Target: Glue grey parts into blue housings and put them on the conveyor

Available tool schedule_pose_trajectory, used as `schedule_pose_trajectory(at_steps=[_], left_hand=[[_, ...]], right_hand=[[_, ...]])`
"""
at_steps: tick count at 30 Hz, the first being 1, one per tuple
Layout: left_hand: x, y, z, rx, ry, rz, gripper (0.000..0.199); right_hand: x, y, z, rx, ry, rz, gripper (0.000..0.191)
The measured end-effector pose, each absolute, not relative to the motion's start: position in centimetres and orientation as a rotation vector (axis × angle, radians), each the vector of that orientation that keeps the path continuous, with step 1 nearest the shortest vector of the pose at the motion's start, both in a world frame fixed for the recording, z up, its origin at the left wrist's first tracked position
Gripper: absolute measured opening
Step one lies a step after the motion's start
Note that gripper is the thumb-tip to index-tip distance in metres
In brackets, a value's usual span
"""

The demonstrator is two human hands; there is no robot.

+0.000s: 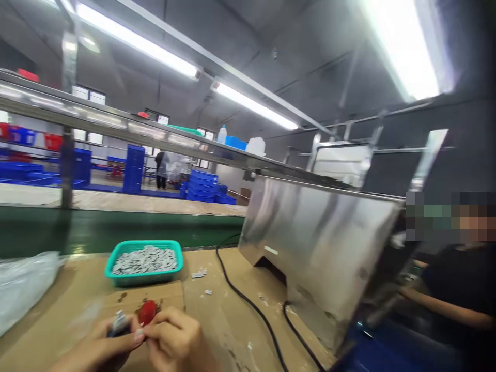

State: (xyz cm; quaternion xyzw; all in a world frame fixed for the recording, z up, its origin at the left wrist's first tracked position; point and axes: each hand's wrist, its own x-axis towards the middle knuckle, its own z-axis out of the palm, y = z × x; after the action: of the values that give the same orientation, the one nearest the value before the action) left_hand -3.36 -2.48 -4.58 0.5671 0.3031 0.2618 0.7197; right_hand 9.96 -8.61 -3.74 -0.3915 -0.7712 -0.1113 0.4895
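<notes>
My left hand [106, 341] is closed, with a dark object with a silvery metal tip [119, 323] held between thumb and fingers; its kind is unclear. My right hand [178, 333] pinches thumb against forefinger, its fingertips meeting those of the left. Whatever is in that pinch is too small and hidden to make out. A red rounded object [147, 312] shows just beyond the fingertips; I cannot tell whether it is held or lies on the cardboard [170, 294]. Behind the hands stands a green plastic basket [181, 258] filled with small grey-white pieces [145, 260].
Loose small pieces [199, 274] lie right of the basket. Black cables [248, 299] cross the table beside a large metal housing [310, 248]. A clear plastic bag [27, 284] lies at left. A green conveyor belt [127, 227] runs behind. A co-worker [457, 289] is at right.
</notes>
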Motion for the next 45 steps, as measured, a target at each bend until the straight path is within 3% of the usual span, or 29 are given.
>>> schedule_pose_trajectory(at_steps=[4,7,11,22,30,45], left_hand=[[-4.5,-0.9,-2.3,1.128,0.620,0.537,0.032],[-4.7,1.4,-1.0,0.966,0.631,0.746,0.033],[-4.6,4.7,-0.6,0.804,0.674,0.919,0.028],[-3.9,7.9,-2.4,0.846,0.570,0.951,0.023],[-4.5,7.3,-4.3,0.903,0.674,0.957,0.047],[-3.6,6.7,-5.0,0.887,0.731,0.982,0.055]], right_hand=[[10.8,-6.4,-1.0,-1.082,-1.984,-0.010,0.020],[12.0,-3.3,-0.4,-1.196,-1.910,0.085,0.014],[13.8,-0.4,-2.0,-1.307,-1.871,0.119,0.015],[14.1,-0.9,-4.6,-1.385,-1.877,0.152,0.017],[14.2,-1.0,-4.9,-1.374,-1.918,0.161,0.018],[14.0,-1.2,-4.9,-1.342,-1.900,0.162,0.021]])
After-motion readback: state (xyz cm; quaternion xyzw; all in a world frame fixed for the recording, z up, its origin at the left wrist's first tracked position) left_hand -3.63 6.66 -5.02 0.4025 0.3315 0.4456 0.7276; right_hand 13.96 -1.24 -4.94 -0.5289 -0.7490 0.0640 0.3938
